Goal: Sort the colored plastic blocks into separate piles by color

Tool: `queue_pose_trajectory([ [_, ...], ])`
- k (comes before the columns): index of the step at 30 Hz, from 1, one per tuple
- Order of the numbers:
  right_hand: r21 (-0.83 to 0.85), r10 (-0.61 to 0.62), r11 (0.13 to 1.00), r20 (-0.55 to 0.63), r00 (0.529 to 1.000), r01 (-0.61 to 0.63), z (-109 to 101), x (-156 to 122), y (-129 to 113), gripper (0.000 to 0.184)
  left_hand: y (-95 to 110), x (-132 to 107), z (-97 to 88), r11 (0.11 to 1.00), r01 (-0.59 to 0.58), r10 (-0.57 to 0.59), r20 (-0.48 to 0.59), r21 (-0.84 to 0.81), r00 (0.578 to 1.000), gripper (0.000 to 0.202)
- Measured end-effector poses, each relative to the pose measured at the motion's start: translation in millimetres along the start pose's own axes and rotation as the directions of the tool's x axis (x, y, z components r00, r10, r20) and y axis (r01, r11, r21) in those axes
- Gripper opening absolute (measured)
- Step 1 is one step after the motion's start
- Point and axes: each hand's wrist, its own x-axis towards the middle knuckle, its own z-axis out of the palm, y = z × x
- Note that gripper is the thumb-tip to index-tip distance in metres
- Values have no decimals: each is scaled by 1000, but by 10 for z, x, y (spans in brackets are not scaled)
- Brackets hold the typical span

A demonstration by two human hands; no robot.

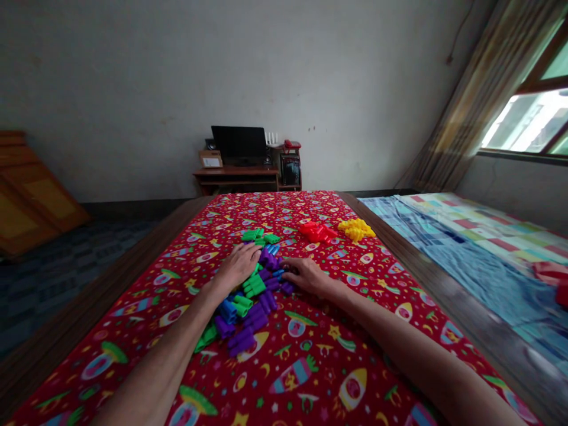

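A mixed heap of purple, green and blue plastic blocks (251,305) lies on the red patterned tablecloth (310,367) between my forearms. My left hand (237,265) rests palm down on the heap's far left side, fingers stretched toward the purple pieces. My right hand (306,275) lies on the heap's right edge with its fingers curled against purple and blue blocks; what they hold is hidden. Farther away sit sorted piles: green blocks (258,237), red blocks (317,231) and yellow blocks (355,229).
The table has a dark wooden rim (426,266). A bed with a checked blanket (479,248) lies to the right under a curtained window. A desk with a monitor (239,148) stands at the far wall, and a wooden cabinet (31,195) leans at left.
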Motion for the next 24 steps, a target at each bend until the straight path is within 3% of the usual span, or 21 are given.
queue_pose_trajectory([
  [10,115,176,979,-79,981,-166,-144,-15,90,24,-2,13,19,1000,29,-29,-42,-1,999,43],
  [13,224,208,958,-118,971,-177,-131,9,122,23,102,50,-65,998,54,-52,-131,13,990,31],
  [15,267,234,945,-148,961,-189,-123,28,129,21,246,64,-148,999,-37,38,-157,7,987,27],
  [17,294,259,935,-175,950,-200,-125,47,136,18,433,48,-217,983,-185,183,-86,-10,979,25],
  [19,312,276,927,-192,942,-208,-136,61,147,17,615,3,-251,966,-258,257,37,32,966,25],
  [24,228,282,943,-161,946,-242,-189,55,156,15,788,-92,-274,951,-244,207,196,192,959,19],
])
